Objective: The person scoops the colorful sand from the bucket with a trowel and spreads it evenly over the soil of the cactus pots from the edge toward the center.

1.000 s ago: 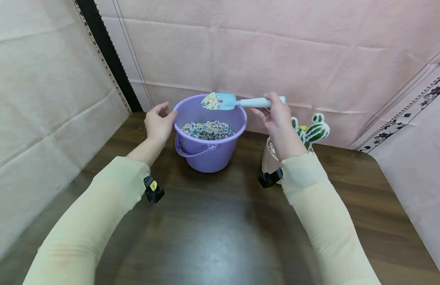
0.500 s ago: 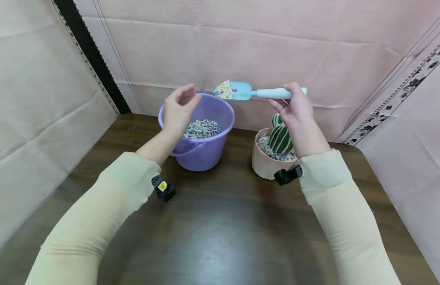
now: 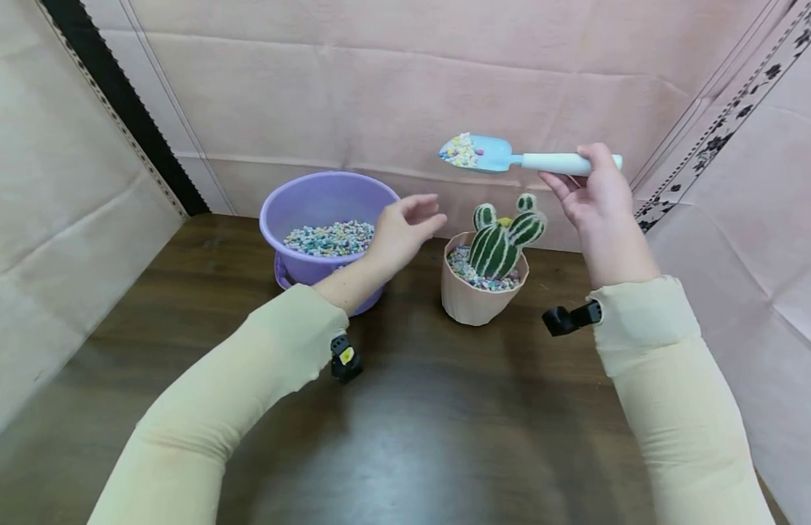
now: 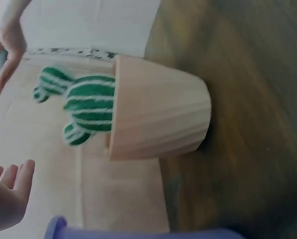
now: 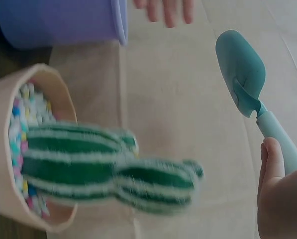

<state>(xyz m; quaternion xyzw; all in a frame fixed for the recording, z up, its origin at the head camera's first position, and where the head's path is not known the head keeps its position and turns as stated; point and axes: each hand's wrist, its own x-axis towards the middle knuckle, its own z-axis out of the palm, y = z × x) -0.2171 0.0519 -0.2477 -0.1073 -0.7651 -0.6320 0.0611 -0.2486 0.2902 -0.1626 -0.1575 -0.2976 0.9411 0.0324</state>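
My right hand (image 3: 599, 193) grips the pale handle of a light-blue trowel (image 3: 493, 154), held level above and behind the potted cactus. Small coloured pebbles (image 3: 462, 150) lie heaped toward the trowel's tip. Between the bucket and the pot, my left hand (image 3: 402, 233) is raised with relaxed fingers and holds nothing. A green knitted-looking cactus (image 3: 496, 250) with white stripes stands in a pinkish ribbed pot (image 3: 474, 302), pebbles around its base. In the left wrist view the pot (image 4: 160, 107) appears sideways. The right wrist view shows the trowel's underside (image 5: 240, 69).
A purple bucket (image 3: 327, 191) with more coloured pebbles (image 3: 330, 238) stands left of the pot, partly behind my left forearm. Its handle (image 3: 282, 273) hangs down. The dark wooden table (image 3: 432, 423) is bounded by a pale cloth backdrop (image 3: 405, 95) behind and at both sides.
The loaded trowel has moved right with my right hand, from over the bucket to above the cactus pot. My left hand has left the bucket rim and moved right toward the pot.
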